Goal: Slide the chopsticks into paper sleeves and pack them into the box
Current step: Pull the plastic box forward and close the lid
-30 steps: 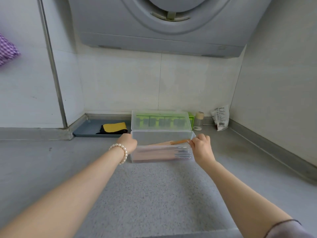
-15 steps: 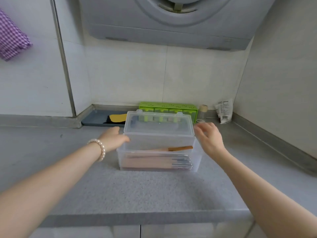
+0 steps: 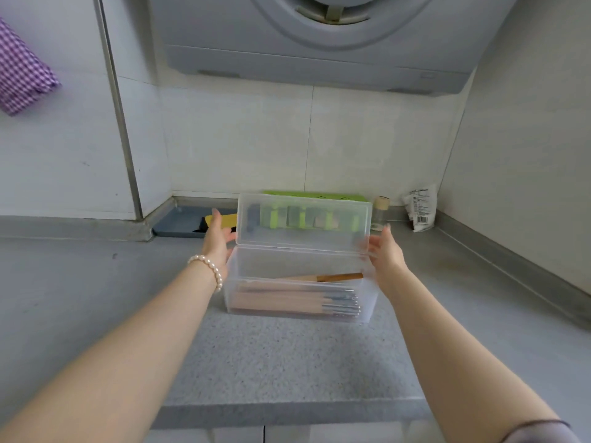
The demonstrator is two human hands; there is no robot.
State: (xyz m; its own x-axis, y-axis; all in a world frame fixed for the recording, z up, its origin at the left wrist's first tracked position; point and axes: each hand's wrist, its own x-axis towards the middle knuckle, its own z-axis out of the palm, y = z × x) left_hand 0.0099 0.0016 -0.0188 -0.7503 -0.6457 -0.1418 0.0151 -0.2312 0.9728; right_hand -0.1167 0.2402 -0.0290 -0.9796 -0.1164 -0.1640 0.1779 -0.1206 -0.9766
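Note:
A clear plastic box (image 3: 299,310) stands on the grey counter with its hinged lid (image 3: 303,220) raised upright at the back. Several chopsticks in pinkish paper sleeves (image 3: 287,297) lie stacked inside, silver tips pointing right. One brown wooden chopstick (image 3: 332,277) lies on top of them. My left hand (image 3: 216,241), with a pearl bracelet, is at the lid's left edge, fingers straight. My right hand (image 3: 385,251) is at the lid's right edge, fingers straight. Whether either hand touches the lid is unclear.
Behind the box stand a green container (image 3: 315,196), a small jar (image 3: 380,212) and a white packet (image 3: 421,207). A grey tray (image 3: 179,223) with a yellow-black item sits back left. A washing machine (image 3: 319,36) hangs overhead. The counter's front edge (image 3: 287,414) is near.
The box has come nearer the counter's front. Both hands let go of its ends and rose to the lid's sides; the lid now stands more upright.

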